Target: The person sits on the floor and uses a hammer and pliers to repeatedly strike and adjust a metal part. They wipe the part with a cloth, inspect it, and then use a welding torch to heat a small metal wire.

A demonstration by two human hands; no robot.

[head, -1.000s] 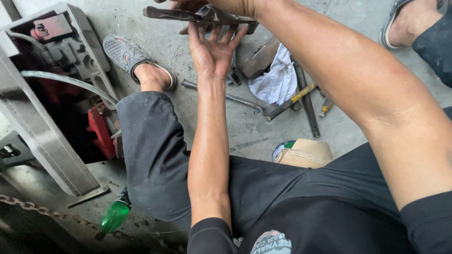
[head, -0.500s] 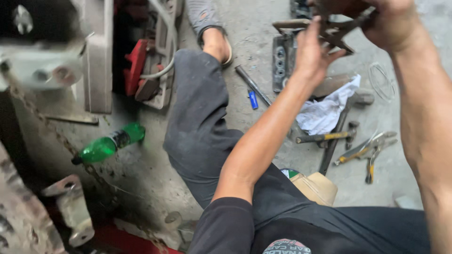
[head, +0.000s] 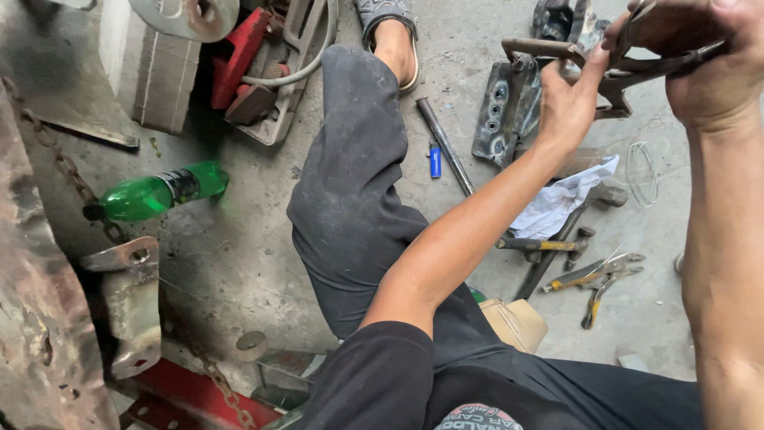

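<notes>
I sit on a concrete floor with my left leg stretched out. Both arms reach up to the top right. My right hand point(head: 708, 60) is closed around a dark, rusty metal part point(head: 637, 68) held in the air. My left hand point(head: 569, 99) grips the same part from the left, fingers on a rusty rod end point(head: 529, 48). Below them lies a grey plate with holes point(head: 497, 111).
A green plastic bottle point(head: 155, 191) lies at left by a chain point(head: 68, 171). A metal bar point(head: 446, 147) and a blue lighter point(head: 434, 161) lie by my leg. White cloth point(head: 557, 207), pliers point(head: 597, 275), a hammer point(head: 541, 245) and a wire loop point(head: 645, 171) lie at right.
The view has swung left and down. Both hands stay on the metal part, now at the top right. The bottle and chain have come further into view.
</notes>
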